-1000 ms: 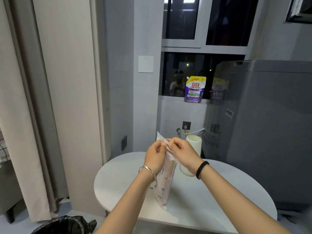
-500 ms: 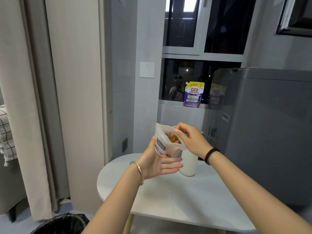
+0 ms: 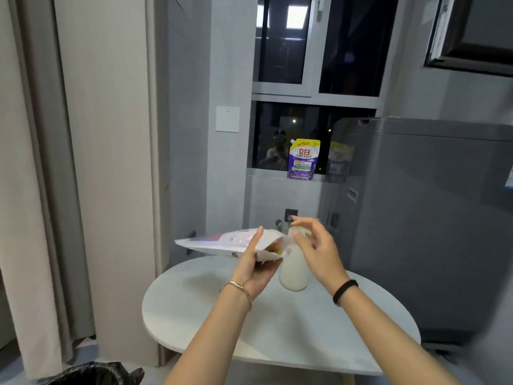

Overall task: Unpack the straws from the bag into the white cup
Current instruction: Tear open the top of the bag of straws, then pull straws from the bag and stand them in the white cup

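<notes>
The round white table [image 3: 277, 329] carries only the cup, as far as I can see from here. Above its far edge the bag [image 3: 222, 241] is held on its side in the air, closed end pointing left, open mouth turned right and right up against the top of the white cup [image 3: 294, 270], which stands upright on the table. The left hand [image 3: 256, 266] grips the bag just behind the mouth, thumb over the top, fingers curled underneath. The right hand [image 3: 313, 245] hovers over the cup's rim just beside the bag's mouth, fingers loosely spread and a little bent, with nothing in it that I can make out. Inside the mouth, coloured straws [image 3: 274, 248] show their ends. They look light, thin and slick, likely to slide out in a rush and scatter. The bag seems floppy and nearly weightless. I'd pinch the straws as a bunch by those ends, and mind the tall cup tipping.
</notes>
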Demonstrator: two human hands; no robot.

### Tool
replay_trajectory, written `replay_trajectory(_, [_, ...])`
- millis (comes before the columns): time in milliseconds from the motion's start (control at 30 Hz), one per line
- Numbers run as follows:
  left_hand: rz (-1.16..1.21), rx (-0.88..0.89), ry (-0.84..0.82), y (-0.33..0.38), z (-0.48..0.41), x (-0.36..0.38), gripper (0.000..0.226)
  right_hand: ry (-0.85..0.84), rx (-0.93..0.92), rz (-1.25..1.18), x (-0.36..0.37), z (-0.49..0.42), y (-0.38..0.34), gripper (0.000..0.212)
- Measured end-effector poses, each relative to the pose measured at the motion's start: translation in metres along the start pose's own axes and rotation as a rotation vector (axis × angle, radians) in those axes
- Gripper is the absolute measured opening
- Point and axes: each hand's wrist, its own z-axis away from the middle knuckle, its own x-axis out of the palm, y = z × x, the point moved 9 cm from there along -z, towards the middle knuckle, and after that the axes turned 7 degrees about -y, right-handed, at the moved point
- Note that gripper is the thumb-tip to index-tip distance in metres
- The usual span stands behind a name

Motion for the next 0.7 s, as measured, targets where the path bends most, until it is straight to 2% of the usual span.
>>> replay_trajectory(67, [-0.233,0.176,0.096,0.007,-0.005,-0.015,0.054,0.151,0.295,-0.423,0.001,0.012,0.044,0.026])
replay_trajectory(133, [-0.436,0.308,0.228,0.011,-0.006,-0.032,0.078,0.197,0.538,-0.771,0.023,0.022,0.078,0.044])
replay_trajectory(233, [-0.661,0.423,0.370,0.009,-0.007,-0.050,0.089,0.224,0.681,-1.081,0.058,0.027,0.105,0.053])
replay_trajectory(367, [-0.723,0.424,0.387,-0.005,-0.021,-0.071,0.083,0.294,0.719,-1.131,0.080,0.023,0.129,0.038])
replay_trajectory(500, [-0.626,0.370,0.236,-0.010,-0.046,-0.068,0.077,0.311,0.658,-1.191,0.079,0.006,0.151,0.026])
replay_trajectory(600, [-0.521,0.362,0.215,-0.010,-0.053,-0.065,0.080,0.309,0.636,-1.143,0.075,-0.002,0.163,0.029])
replay_trajectory(700, [-0.528,0.415,0.293,-0.007,-0.052,-0.071,0.081,0.288,0.585,-1.143,0.079,-0.010,0.165,0.036])
